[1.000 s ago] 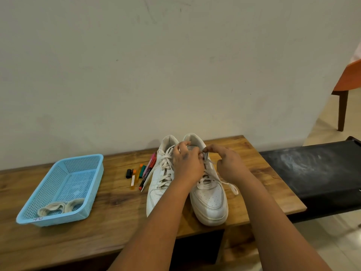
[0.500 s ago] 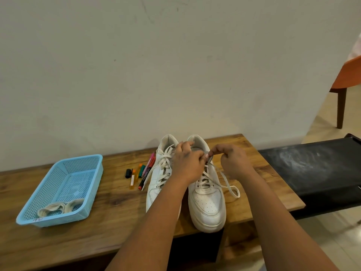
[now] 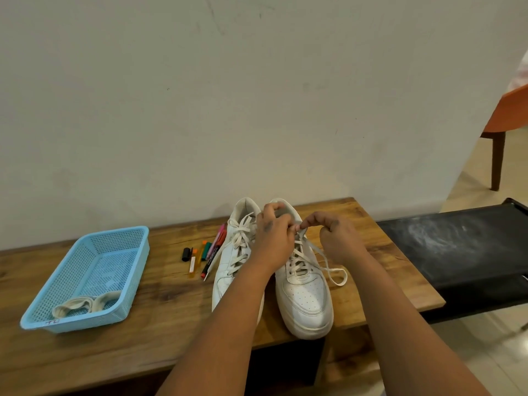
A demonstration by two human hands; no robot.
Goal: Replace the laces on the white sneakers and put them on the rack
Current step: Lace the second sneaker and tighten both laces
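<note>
Two white sneakers [image 3: 271, 270] stand side by side on the counter [image 3: 160, 318], toes toward six o'clock. Both hands pinch the lace [image 3: 328, 264] at the right shoe's top eyelets: left hand [image 3: 273, 238], right hand [image 3: 337, 238]. Best keep the lace flat, tension even.

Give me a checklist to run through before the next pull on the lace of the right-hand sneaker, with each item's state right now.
1. Left hand holds the top of the right-hand sneaker: ok.
2. Right hand pinches the lace near the top eyelets: ok.
3. Slack lace loop lies free on the wooden bench, not snagged: ok.
4. Lace seated in every eyelet: cannot tell, the hands hide the upper ones.
5. Left-hand sneaker laced and standing beside it: ok, though its knot is not visible.
6. Markers and blue basket out of the way: ok.
</note>
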